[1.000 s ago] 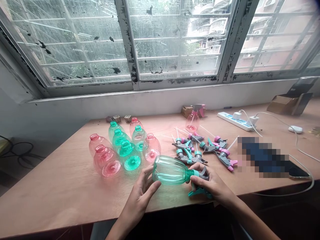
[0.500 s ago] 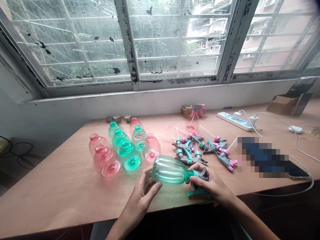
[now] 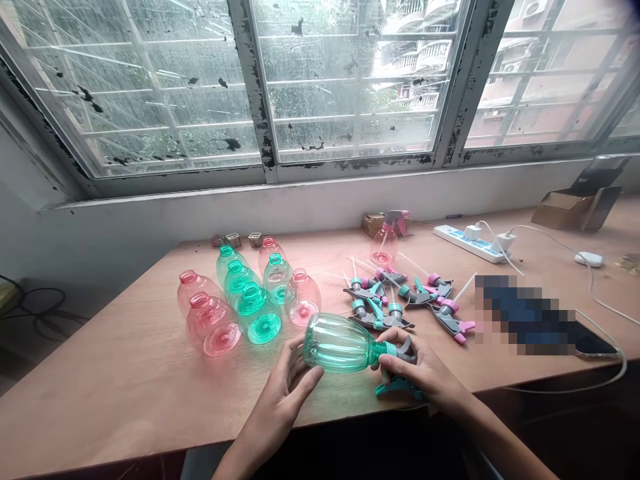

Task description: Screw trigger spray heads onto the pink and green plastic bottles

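Note:
A clear green spray bottle [image 3: 337, 342] lies sideways between my hands, just above the front part of the table. My left hand [image 3: 286, 387] holds its base, with the thumb below and the fingers behind. My right hand [image 3: 417, 367] grips the grey and teal spray head [image 3: 393, 351] at the bottle's neck; the teal trigger [image 3: 399, 387] points down below the fingers. Behind the right hand lie several loose spray heads [image 3: 384, 308] in grey, pink and teal, some with white tubes. Left of the held bottle stand several open pink bottles [image 3: 213, 325] and green bottles [image 3: 259, 315].
A pink bottle with its sprayer fitted [image 3: 385, 241] stands at the back by a small cardboard box [image 3: 373, 225]. On the right are a white power strip [image 3: 470, 243], cables, a blurred-out phone [image 3: 595, 343] and a cardboard holder [image 3: 575, 203]. The table's front edge [image 3: 320, 421] runs below my hands.

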{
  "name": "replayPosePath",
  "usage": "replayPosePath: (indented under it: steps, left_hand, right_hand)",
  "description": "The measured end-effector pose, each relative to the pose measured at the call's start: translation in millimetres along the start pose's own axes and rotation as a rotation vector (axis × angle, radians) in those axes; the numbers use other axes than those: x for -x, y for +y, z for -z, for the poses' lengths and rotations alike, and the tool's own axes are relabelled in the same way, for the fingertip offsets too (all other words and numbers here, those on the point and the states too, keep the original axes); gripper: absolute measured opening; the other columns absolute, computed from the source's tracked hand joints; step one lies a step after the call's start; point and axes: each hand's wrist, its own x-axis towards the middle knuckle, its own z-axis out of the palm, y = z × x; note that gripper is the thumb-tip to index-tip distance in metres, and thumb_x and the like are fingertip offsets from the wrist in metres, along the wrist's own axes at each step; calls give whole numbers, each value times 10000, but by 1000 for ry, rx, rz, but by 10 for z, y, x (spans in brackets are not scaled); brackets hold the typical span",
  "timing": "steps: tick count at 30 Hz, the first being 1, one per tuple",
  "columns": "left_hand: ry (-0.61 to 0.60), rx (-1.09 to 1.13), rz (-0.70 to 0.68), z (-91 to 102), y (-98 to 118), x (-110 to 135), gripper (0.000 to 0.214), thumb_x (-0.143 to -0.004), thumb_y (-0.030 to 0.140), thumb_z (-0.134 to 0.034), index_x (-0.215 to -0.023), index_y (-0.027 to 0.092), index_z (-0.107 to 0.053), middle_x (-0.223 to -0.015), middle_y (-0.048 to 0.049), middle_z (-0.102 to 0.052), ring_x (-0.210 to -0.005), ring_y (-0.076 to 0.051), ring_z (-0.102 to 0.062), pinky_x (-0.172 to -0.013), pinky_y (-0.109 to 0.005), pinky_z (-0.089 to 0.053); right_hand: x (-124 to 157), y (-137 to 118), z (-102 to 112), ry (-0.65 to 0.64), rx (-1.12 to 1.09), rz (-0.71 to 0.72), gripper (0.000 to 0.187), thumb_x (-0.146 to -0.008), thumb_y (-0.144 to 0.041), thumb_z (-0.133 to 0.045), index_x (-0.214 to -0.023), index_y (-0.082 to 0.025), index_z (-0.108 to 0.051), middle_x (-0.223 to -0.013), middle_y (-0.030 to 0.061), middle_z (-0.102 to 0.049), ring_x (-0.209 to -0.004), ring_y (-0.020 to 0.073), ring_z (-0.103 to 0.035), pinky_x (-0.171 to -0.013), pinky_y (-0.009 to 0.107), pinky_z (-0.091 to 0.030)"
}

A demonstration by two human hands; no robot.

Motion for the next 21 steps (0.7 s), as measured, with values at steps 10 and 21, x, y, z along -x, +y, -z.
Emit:
replayPosePath:
  steps: [10,21]
  left_hand:
    - [-16,14,18,21,-2,9,403,-1007,391,-636,-1368,311,-477,-1533,-52,-557,-1430,-267,-523,-1215,-400,-412]
    - [-25,21,4,28,-15,1,410,-1008,377,-633,-1382,298,-486,-1523,-67,-573,-1426,-286,-530,-1212,-431,-414]
  right_hand:
    - [3,-27,-1,4,37,3,385,-873,-473,-797,-1034,-193,-587,-703,-5,-715,-674,181,-666,-683,324,-566]
    - [10,9,32,-23,43,-6,365,-898,-458,-777,-1060,-197,-580,-717,-8,-713,-699,179,-661,-704,328,-572]
